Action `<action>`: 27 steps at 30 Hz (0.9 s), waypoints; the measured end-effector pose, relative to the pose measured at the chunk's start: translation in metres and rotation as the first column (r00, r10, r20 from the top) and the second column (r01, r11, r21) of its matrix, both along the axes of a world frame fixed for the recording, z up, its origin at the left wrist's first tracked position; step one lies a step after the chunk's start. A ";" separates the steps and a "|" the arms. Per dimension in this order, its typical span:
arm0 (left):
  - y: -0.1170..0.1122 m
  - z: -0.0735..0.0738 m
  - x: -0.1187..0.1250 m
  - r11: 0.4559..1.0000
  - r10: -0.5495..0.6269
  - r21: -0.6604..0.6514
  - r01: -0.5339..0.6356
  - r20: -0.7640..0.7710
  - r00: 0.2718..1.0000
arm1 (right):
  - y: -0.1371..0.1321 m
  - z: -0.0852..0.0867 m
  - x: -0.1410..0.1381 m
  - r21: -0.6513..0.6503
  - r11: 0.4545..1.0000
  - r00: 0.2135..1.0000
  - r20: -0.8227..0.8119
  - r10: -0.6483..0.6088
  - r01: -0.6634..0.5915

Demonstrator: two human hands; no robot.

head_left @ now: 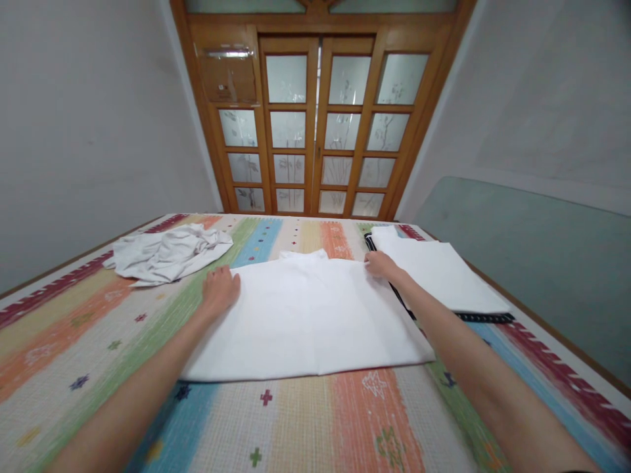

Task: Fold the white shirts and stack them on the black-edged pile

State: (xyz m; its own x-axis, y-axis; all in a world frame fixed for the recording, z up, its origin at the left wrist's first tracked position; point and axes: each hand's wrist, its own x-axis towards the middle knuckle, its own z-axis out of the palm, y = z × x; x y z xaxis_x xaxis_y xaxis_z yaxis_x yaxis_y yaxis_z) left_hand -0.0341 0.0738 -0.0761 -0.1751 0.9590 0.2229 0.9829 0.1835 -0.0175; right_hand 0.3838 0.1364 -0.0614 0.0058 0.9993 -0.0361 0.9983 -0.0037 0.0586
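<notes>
A white garment lies flat and partly folded in the middle of the striped, colourful mat. My left hand rests on its far left corner with the fingers curled over the cloth edge. My right hand pinches the far right corner of the same garment. Both arms reach forward across the mat.
A crumpled white cloth lies at the far left of the mat. A stack of folded white garments, with a dark one beneath, sits at the far right. A wooden door with frosted glass panes stands behind, and white walls are on both sides.
</notes>
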 end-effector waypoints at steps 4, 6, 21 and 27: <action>-0.007 -0.002 -0.002 0.994 0.098 0.051 -0.102 0.078 0.992 | -0.001 -0.010 -0.001 0.072 0.994 0.995 -0.069 -0.074 0.079; -0.010 -0.002 0.001 0.987 0.145 0.041 -0.154 0.168 0.975 | -0.003 -0.016 -0.004 0.133 0.981 0.985 -0.125 -0.122 0.138; -0.011 -0.001 -0.005 0.957 0.266 0.038 -0.289 0.288 0.920 | -0.018 -0.027 -0.035 0.314 0.892 0.940 -0.212 -0.268 0.325; -0.012 -0.002 -0.005 0.947 0.294 0.034 -0.320 0.316 0.902 | -0.021 -0.036 -0.038 0.359 0.872 0.940 -0.204 -0.274 0.332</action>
State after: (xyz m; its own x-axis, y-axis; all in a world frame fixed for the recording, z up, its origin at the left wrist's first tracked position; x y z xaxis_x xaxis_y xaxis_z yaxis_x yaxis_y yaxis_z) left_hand -0.0387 0.0619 -0.0780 -0.5297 0.8269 0.1888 0.8328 0.4648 0.3008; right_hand 0.3460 0.1154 -0.0977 0.3346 0.8847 0.3245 0.9417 -0.3007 -0.1513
